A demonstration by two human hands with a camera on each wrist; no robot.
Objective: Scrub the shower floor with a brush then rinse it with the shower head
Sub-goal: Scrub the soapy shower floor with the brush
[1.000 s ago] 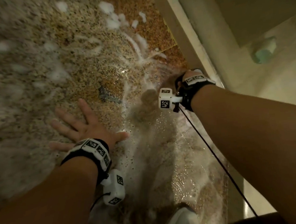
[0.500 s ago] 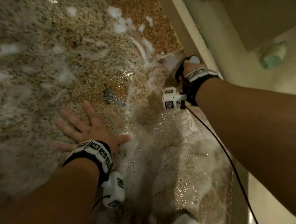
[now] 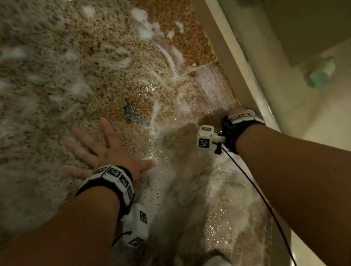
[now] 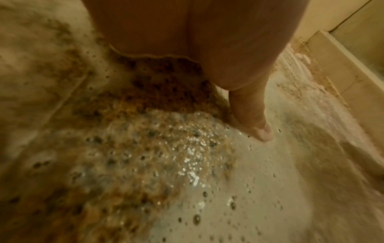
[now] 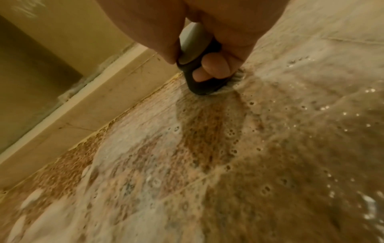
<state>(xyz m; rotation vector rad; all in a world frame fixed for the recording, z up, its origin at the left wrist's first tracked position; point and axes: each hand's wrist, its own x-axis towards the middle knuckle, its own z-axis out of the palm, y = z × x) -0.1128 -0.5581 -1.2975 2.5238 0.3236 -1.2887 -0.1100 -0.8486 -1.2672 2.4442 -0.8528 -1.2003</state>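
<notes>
left hand (image 3: 107, 152): fingers spread wide, pressed flat on soapy shower floor (image 3: 62, 78), centre-left of head frame | right hand (image 5: 207, 41): fingers curled round black brush (image 5: 199, 78), bristles on floor beside curb (image 3: 227, 52), centre-right | foam (image 3: 141, 14) seen upper centre

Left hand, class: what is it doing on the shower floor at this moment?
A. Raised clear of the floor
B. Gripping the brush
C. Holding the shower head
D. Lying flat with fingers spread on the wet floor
D: the left hand lies flat, fingers spread, on the soapy shower floor, while the right hand grips the brush.
</notes>
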